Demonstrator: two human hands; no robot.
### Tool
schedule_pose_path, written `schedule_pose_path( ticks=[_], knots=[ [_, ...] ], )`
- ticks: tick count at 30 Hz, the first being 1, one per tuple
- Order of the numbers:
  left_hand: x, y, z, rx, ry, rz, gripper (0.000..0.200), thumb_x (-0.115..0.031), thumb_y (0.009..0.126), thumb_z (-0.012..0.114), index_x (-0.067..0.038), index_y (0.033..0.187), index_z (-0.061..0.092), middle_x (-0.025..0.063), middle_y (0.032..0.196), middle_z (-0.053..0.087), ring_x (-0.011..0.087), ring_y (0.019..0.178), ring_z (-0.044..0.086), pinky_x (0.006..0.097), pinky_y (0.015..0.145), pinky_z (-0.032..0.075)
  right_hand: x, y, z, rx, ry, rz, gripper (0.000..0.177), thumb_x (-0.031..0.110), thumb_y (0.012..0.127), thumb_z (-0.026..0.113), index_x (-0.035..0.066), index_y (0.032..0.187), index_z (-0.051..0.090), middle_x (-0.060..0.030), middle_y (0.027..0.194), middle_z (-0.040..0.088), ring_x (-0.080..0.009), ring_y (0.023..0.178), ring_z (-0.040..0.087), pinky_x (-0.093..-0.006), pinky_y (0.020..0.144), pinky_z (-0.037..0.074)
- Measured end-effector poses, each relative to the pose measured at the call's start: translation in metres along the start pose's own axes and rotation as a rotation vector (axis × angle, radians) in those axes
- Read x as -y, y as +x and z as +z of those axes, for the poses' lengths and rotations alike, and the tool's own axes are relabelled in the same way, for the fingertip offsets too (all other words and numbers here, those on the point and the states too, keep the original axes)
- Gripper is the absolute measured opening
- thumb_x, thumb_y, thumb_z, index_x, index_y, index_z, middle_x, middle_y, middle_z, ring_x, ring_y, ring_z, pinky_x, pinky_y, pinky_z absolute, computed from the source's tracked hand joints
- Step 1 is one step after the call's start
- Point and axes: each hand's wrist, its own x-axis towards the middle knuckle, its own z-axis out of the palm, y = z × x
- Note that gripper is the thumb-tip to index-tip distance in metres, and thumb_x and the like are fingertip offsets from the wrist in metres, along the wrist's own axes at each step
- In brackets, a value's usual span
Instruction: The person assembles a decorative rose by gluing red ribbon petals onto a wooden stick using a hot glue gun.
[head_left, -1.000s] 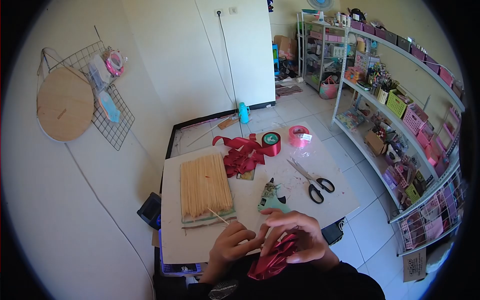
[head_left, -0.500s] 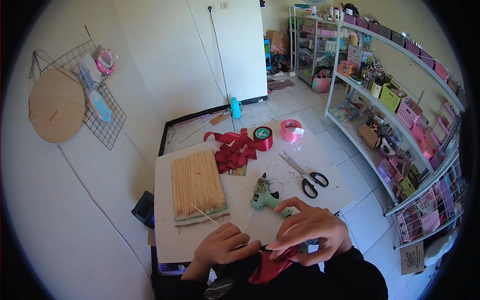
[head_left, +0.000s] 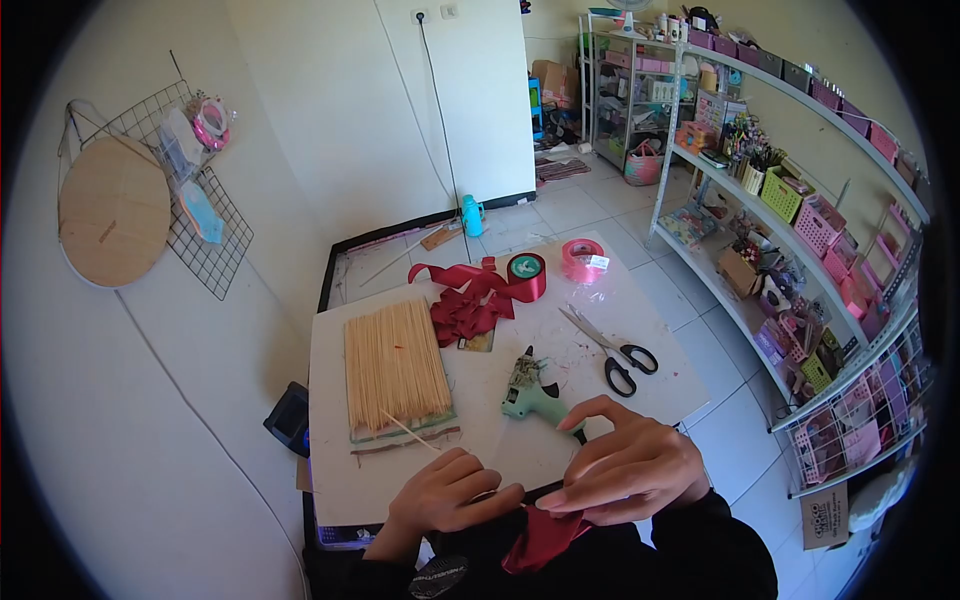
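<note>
My left hand (head_left: 450, 492) is closed round a thin wooden stick (head_left: 408, 430) near the table's front edge. The stick pokes up out of it towards the back left. My right hand (head_left: 635, 465) pinches a dark red ribbon piece (head_left: 543, 538), which hangs over my dark clothing. The fingertips of both hands are close together at the ribbon's upper edge. Just beyond my right hand lies a mint-green glue gun (head_left: 540, 400). A bundle of wooden sticks (head_left: 397, 365) rests on the table to the left.
Black-handled scissors (head_left: 612, 350) lie at the right of the white table (head_left: 480, 400). Red ribbon strips (head_left: 468, 315), a ribbon roll (head_left: 525, 275) and a pink tape roll (head_left: 584, 260) sit towards the back. Metal shelves (head_left: 770, 215) with baskets stand at the right.
My right hand's fingers have drawn closer together and shifted slightly, and the ribbon piece below them has moved a little left. My left hand has hardly moved.
</note>
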Motion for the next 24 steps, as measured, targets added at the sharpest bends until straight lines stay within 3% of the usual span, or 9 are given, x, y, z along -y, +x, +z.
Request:
schedule_pose_path(
  ticks=[7, 9, 12, 15, 17, 18, 20, 24],
  knots=[
    [-0.004, 0.007, -0.008, -0.062, 0.119, 0.01, 0.031, -0.01, 0.056, 0.062, -0.013, 0.087, 0.059, -0.0014, 0.07, 0.046, 0.0108, 0.058, 0.042, 0.0221, 0.051, 0.036, 0.012, -0.002, 0.003, -0.065, -0.18, -0.06, 0.028, 0.009, 0.073, 0.061, 0.01, 0.101, 0.06, 0.0028, 0.061, 0.057, -0.0075, 0.054, 0.053, -0.038, 0.082, 0.037],
    [-0.007, 0.014, -0.017, -0.064, 0.148, 0.02, 0.031, -0.009, 0.056, 0.062, -0.014, 0.087, 0.059, -0.0018, 0.07, 0.045, 0.0099, 0.059, 0.042, 0.0216, 0.051, 0.036, 0.015, -0.005, 0.003, -0.08, -0.253, -0.053, 0.02, 0.007, 0.071, 0.065, 0.007, 0.09, 0.06, -0.0031, 0.076, 0.064, -0.0138, 0.063, 0.061, -0.0424, 0.08, 0.033],
    [-0.01, 0.023, -0.031, -0.006, 0.282, 0.096, 0.027, -0.01, 0.061, 0.06, -0.014, 0.087, 0.059, -0.0028, 0.07, 0.043, 0.0081, 0.06, 0.041, 0.0199, 0.052, 0.036, 0.017, -0.009, 0.005, -0.09, -0.335, -0.065, 0.015, 0.009, 0.074, 0.063, 0.009, 0.089, 0.06, -0.0037, 0.076, 0.064, -0.0153, 0.067, 0.062, -0.042, 0.079, 0.034],
    [-0.012, 0.027, -0.04, 0.057, 0.395, 0.185, 0.022, -0.011, 0.065, 0.057, -0.015, 0.087, 0.059, -0.0036, 0.07, 0.042, 0.0065, 0.06, 0.04, 0.018, 0.054, 0.035, 0.02, -0.009, 0.0, 0.011, -0.416, -0.101, 0.025, 0.012, 0.075, 0.06, 0.009, 0.1, 0.059, 0.0007, 0.074, 0.061, -0.0093, 0.07, 0.059, -0.0354, 0.08, 0.039],
    [-0.013, 0.028, -0.041, 0.001, 0.462, 0.205, 0.025, -0.017, 0.051, 0.061, -0.022, 0.075, 0.061, -0.0082, 0.064, 0.042, 0.0059, 0.055, 0.037, 0.0181, 0.049, 0.031, 0.02, -0.011, 0.003, -0.006, -0.412, -0.118, 0.025, 0.012, 0.075, 0.06, 0.009, 0.1, 0.059, 0.0001, 0.075, 0.061, -0.0098, 0.071, 0.059, -0.0349, 0.08, 0.038],
    [-0.014, 0.028, -0.044, 0.002, 0.463, 0.207, 0.025, -0.017, 0.051, 0.061, -0.022, 0.075, 0.061, -0.0082, 0.064, 0.042, 0.0059, 0.055, 0.037, 0.0181, 0.049, 0.031, 0.02, -0.012, 0.004, -0.024, -0.411, -0.135, 0.025, 0.013, 0.076, 0.06, 0.008, 0.1, 0.059, -0.0005, 0.077, 0.061, -0.0103, 0.071, 0.059, -0.0344, 0.08, 0.038],
    [-0.014, 0.028, -0.049, 0.096, 0.5, 0.275, 0.021, -0.013, 0.068, 0.054, -0.015, 0.088, 0.058, -0.0043, 0.071, 0.042, 0.0046, 0.061, 0.041, 0.0177, 0.056, 0.034, 0.022, -0.014, 0.005, -0.028, -0.419, -0.149, 0.026, 0.013, 0.076, 0.06, 0.008, 0.101, 0.059, -0.001, 0.079, 0.061, -0.0104, 0.072, 0.059, -0.034, 0.079, 0.039],
    [-0.015, 0.025, -0.047, 0.081, 0.533, 0.287, 0.021, -0.014, 0.068, 0.054, -0.017, 0.089, 0.059, -0.0048, 0.072, 0.043, 0.0041, 0.062, 0.041, 0.0172, 0.056, 0.032, 0.022, -0.016, 0.004, -0.013, -0.423, -0.191, 0.028, 0.011, 0.075, 0.06, 0.007, 0.102, 0.058, -0.0034, 0.086, 0.061, -0.0119, 0.075, 0.06, -0.0345, 0.08, 0.038]
  ],
)
